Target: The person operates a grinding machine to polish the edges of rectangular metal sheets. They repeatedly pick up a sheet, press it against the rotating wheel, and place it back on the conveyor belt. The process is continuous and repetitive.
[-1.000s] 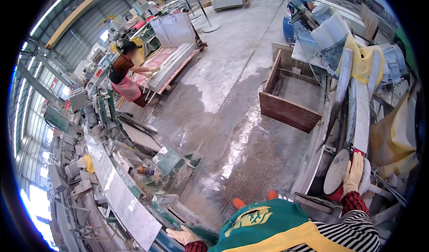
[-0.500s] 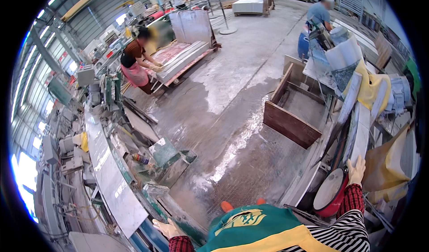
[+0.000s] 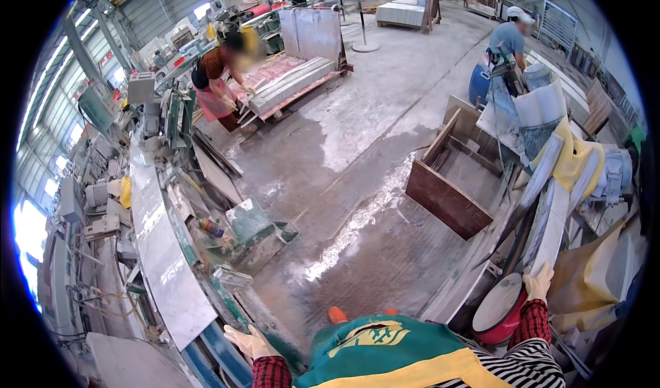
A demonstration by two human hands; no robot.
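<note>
My right hand (image 3: 539,283), in a pale glove, rests at the near end of a long white stone strip (image 3: 552,226). Its fingers are stretched out along the strip, not wrapped round it. Just left of that wrist is a round red tub (image 3: 500,327) with a pale grey top. My left hand (image 3: 250,340), also gloved, hangs with fingers spread and nothing in it. Nearest to it are a blue machine bed (image 3: 221,350) and the end of a long polished pale slab (image 3: 172,288); contact cannot be made out.
A brown open-topped wooden box (image 3: 448,202) stands on the wet floor (image 3: 357,250) ahead. Green metal parts (image 3: 251,226) jut out at left. One co-worker (image 3: 214,79) bends over stacked strips (image 3: 292,85); another (image 3: 507,39) works at far right. Yellow cloth (image 3: 576,158) drapes the right-hand machine.
My view has shifted slightly. The left hand sits a little farther left; the right stays at the strip's end. The co-worker at left has bent farther over the strips.
</note>
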